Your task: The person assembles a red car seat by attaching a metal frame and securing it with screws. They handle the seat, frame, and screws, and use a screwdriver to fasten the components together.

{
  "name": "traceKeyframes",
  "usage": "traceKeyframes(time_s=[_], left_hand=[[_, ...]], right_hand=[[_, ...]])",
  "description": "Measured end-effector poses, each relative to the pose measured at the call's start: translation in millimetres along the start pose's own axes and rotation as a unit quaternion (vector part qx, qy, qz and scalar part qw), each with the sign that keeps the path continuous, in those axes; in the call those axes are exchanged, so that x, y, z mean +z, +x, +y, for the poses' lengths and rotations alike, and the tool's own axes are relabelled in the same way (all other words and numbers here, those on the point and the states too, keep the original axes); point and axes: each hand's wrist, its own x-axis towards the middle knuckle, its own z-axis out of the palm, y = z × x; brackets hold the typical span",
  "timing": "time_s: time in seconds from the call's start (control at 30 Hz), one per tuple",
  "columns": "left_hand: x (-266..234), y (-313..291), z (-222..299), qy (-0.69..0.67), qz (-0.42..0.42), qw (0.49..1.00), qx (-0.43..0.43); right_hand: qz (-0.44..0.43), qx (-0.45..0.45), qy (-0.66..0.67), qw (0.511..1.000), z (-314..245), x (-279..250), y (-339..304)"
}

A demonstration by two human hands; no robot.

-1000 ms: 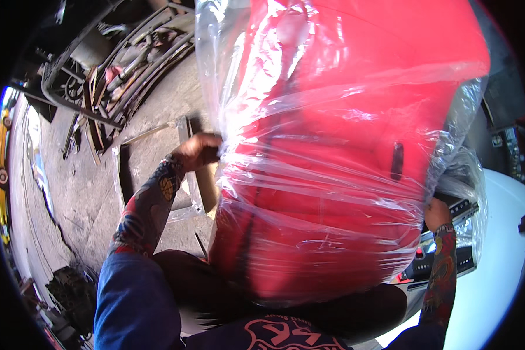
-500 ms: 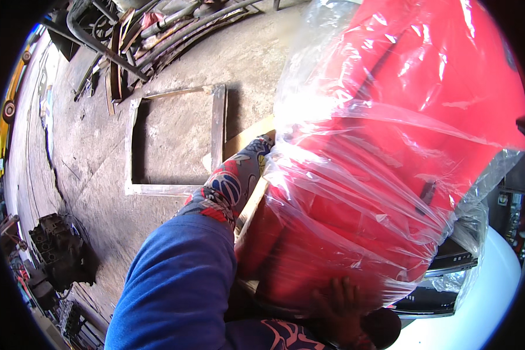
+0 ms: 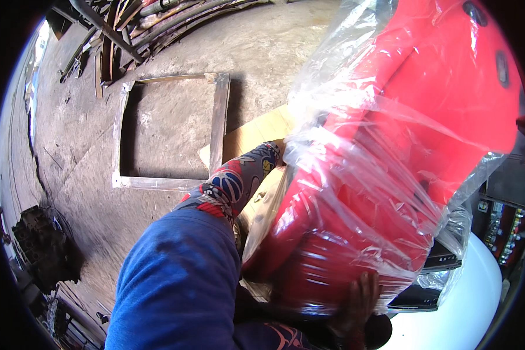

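The right hand [image 3: 356, 303], at five o'clock, spreads its fingers flat under the bottom edge of a large glossy red moulded panel [image 3: 402, 151]; that panel fills the frame from one to five o'clock, sealed inside a loose clear plastic bag [image 3: 338, 111]; the left hand is hidden behind the bag at centre, so its grip cannot be told, only its patterned sleeve [image 3: 239, 178] showing; a flat tan cardboard sheet [image 3: 254, 134] lies beneath; at ten o'clock a square metal frame [image 3: 219, 125] rests on the concrete floor [image 3: 87, 146].
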Motion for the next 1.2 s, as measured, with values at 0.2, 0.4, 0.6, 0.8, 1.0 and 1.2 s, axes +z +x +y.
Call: traceKeyframes(time_s=[0.2,0.4,0.6,0.8,1.0,1.2], left_hand=[[8.0,7.9,7.0,0.038,-0.002,0.999,-0.006],[-4.0,8.9,23.0,0.098,0.017,0.994,-0.046],[-59.3,16.9,37.7,0.579,0.057,0.807,0.104],[-67.7,30.2,24.6,0.633,0.039,0.763,0.122],[-21.1,29.7,14.7,0.581,0.018,0.793,0.182],[8.6,37.3,-9.8,0.532,0.161,0.793,0.249]], right_hand=[[-0.022,-0.016,0.006,1.000,29.0,-65.7,50.0],[-0.017,-0.004,-0.015,1.000,54.5,-113.3,137.3],[0.048,0.028,0.083,0.995,96.9,-112.1,177.8],[0.156,0.052,0.154,0.974,145.2,-112.2,212.4],[0.227,0.071,0.122,0.963,145.6,-99.4,213.8],[0.290,0.088,0.029,0.953,65.2,-104.1,200.7]])
